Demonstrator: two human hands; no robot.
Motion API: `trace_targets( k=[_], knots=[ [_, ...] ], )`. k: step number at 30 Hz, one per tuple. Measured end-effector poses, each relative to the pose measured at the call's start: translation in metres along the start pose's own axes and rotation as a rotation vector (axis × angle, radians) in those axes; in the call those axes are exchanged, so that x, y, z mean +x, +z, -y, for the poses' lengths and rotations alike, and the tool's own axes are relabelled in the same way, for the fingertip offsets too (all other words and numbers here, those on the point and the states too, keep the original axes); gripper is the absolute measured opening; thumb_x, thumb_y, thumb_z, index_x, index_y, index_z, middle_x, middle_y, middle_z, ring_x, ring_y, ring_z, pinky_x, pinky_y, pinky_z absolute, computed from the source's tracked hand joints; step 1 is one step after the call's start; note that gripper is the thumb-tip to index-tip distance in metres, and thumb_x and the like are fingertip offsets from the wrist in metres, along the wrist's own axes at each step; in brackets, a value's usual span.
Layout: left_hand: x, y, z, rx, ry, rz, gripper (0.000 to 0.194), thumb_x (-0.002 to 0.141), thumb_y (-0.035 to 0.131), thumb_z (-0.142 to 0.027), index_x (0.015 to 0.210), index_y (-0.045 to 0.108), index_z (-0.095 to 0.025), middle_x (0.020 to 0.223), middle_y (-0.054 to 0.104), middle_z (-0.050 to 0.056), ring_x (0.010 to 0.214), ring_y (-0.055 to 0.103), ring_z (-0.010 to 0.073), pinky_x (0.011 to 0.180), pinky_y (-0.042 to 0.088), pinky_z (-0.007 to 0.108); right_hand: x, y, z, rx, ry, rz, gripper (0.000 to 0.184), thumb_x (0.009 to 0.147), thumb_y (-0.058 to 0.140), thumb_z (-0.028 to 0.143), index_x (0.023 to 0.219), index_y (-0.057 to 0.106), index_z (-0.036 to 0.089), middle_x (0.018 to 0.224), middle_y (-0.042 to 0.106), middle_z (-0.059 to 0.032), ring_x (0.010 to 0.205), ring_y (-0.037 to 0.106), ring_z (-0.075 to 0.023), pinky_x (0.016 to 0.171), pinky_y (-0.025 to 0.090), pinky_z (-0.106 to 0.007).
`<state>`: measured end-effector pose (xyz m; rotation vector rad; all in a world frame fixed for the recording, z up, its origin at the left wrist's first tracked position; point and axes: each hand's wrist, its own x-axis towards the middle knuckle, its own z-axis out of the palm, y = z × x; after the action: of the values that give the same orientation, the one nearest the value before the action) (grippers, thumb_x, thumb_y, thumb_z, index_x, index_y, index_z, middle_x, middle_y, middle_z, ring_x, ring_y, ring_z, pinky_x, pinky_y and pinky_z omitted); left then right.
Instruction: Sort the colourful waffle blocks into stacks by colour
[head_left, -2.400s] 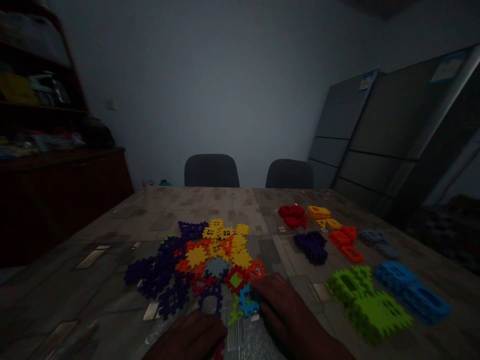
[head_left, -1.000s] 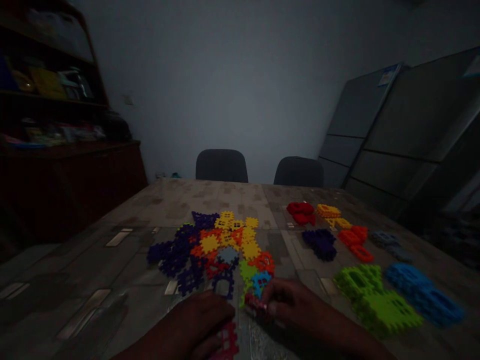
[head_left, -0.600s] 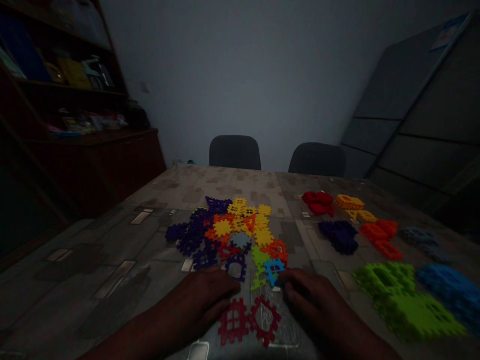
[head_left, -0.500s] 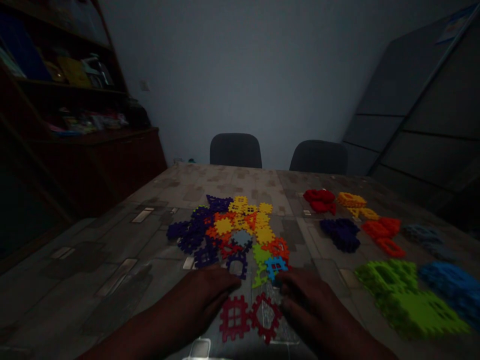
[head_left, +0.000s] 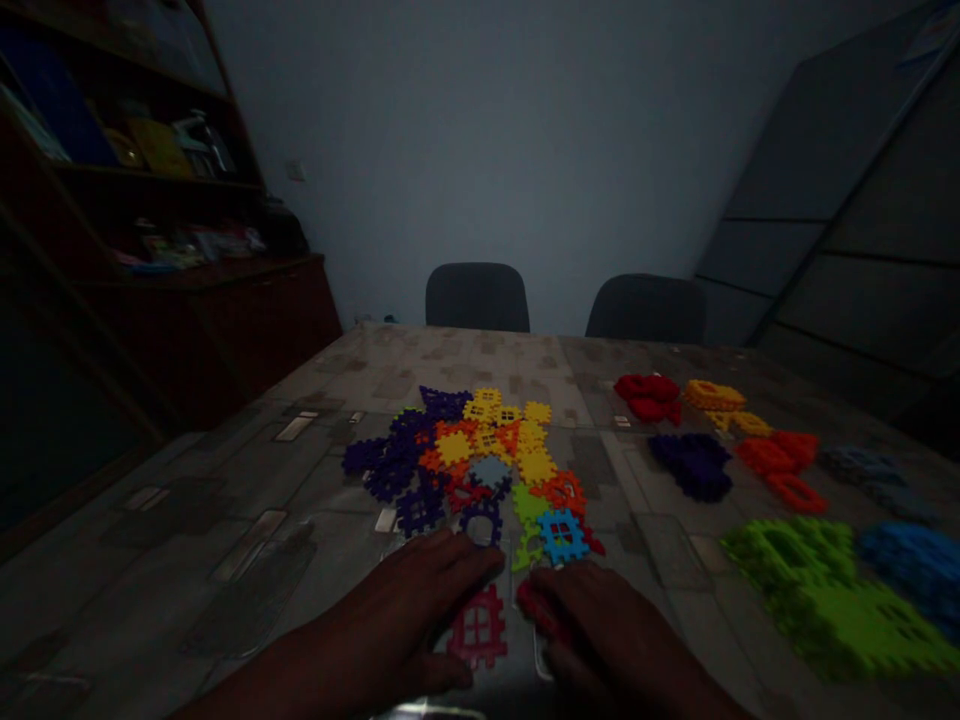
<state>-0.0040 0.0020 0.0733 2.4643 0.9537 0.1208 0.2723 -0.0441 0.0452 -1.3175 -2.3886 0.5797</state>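
A red toothed plastic building tile is gripped in my right hand, which covers most of it. My left hand is open, thumb apart from the fingers, around the left side of a red window tile on the table; whether it touches the tile I cannot tell. Just beyond the hands lie a blue window tile, a green tile and a dark purple tile with an arched opening. They border a mixed pile with yellow tiles and orange ones.
Colour-sorted piles lie on the right of the table: red, yellow, purple, orange, grey, green and blue. Two chairs stand behind the table.
My right hand has closed on the red tile with the diamond-shaped hole. My left hand has shifted right, over the red window tile, its thumb now apart. The view has turned slightly.
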Motion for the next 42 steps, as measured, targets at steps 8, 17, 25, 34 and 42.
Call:
trace_targets(
  k=[8, 17, 25, 34, 42],
  knots=[
    [-0.001, -0.006, -0.008, -0.040, 0.045, -0.038, 0.094, 0.074, 0.090, -0.015, 0.150, 0.039, -0.036, 0.145, 0.057, 0.008, 0.131, 0.054, 0.0331, 0.111, 0.046, 0.053, -0.001, -0.002, -0.013, 0.166, 0.082, -0.018, 0.034, 0.099, 0.047, 0.030, 0.128, 0.063, 0.021, 0.121, 0.074, -0.0112, 0.107, 0.070, -0.0255, 0.091, 0.055, -0.037],
    [-0.003, 0.000, 0.003, -0.058, 0.067, -0.045, 0.095, 0.079, 0.087, -0.022, 0.154, 0.032, -0.041, 0.152, 0.050, 0.007, 0.137, 0.048, 0.0342, 0.116, 0.040, 0.055, 0.000, 0.005, -0.011, -0.046, 0.018, 0.000, 0.054, 0.076, 0.074, 0.022, 0.128, 0.061, 0.025, 0.125, 0.066, -0.0120, 0.108, 0.062, -0.0300, 0.090, 0.051, -0.039],
    [-0.003, 0.000, 0.004, -0.060, 0.080, -0.046, 0.096, 0.077, 0.087, -0.020, 0.152, 0.032, -0.045, 0.150, 0.053, 0.006, 0.133, 0.052, 0.0345, 0.110, 0.047, 0.057, 0.001, -0.011, -0.007, -0.052, 0.001, 0.179, 0.056, 0.071, 0.072, 0.012, 0.124, 0.064, 0.026, 0.122, 0.065, -0.0077, 0.109, 0.060, -0.0291, 0.090, 0.047, -0.042],
    [0.007, -0.004, 0.001, -0.063, 0.085, -0.120, 0.037, 0.094, 0.064, -0.024, 0.130, 0.059, -0.032, 0.125, 0.068, 0.006, 0.110, 0.066, 0.0278, 0.093, 0.056, 0.042, 0.003, -0.034, -0.031, -0.038, 0.194, -0.101, 0.030, 0.095, 0.048, 0.012, 0.115, 0.066, 0.024, 0.112, 0.066, -0.0103, 0.103, 0.059, -0.0272, 0.092, 0.048, -0.044],
    [0.009, -0.004, 0.023, -0.033, 0.063, -0.148, 0.033, 0.098, 0.056, -0.021, 0.130, 0.058, -0.029, 0.127, 0.067, 0.006, 0.114, 0.063, 0.0252, 0.097, 0.052, 0.041, 0.015, -0.027, -0.042, -0.118, 0.251, -0.094, 0.026, 0.097, 0.051, 0.015, 0.119, 0.064, 0.017, 0.111, 0.063, -0.0134, 0.102, 0.059, -0.0283, 0.088, 0.047, -0.042]
  ],
)
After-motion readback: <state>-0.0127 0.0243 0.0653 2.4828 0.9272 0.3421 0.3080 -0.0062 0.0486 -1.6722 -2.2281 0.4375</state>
